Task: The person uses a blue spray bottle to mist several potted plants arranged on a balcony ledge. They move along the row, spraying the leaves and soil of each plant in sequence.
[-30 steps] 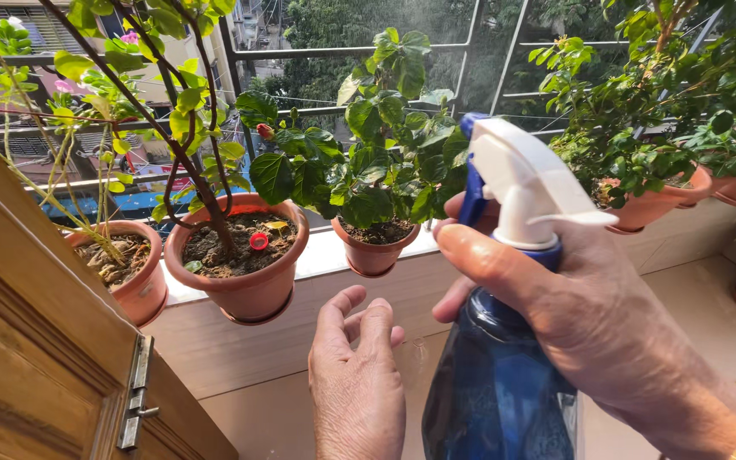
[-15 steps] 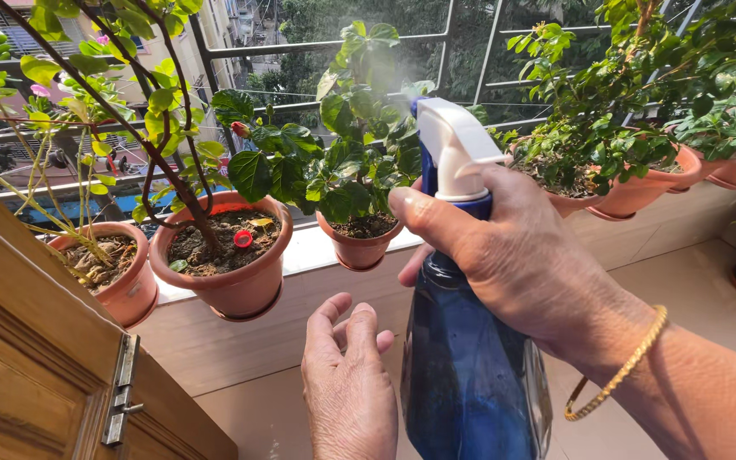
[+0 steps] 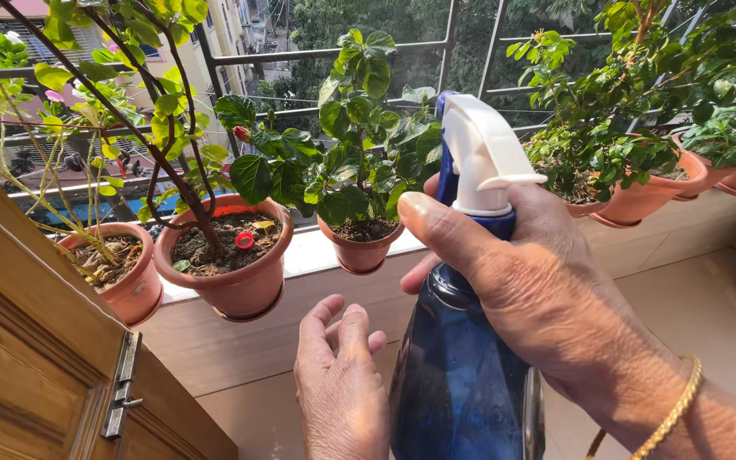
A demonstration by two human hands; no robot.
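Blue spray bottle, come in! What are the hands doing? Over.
Right hand gripping blue plastic spray bottle, white nozzle toward small terracotta pot. Left hand open, empty, beside bottle. Nothing between nozzle and plant.

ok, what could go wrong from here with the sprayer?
1. The right hand alone carries the blue spray bottle; the left hand is open beside it, so it might slip.
2. The small middle pot sits at the ledge edge; a bump could tip it.
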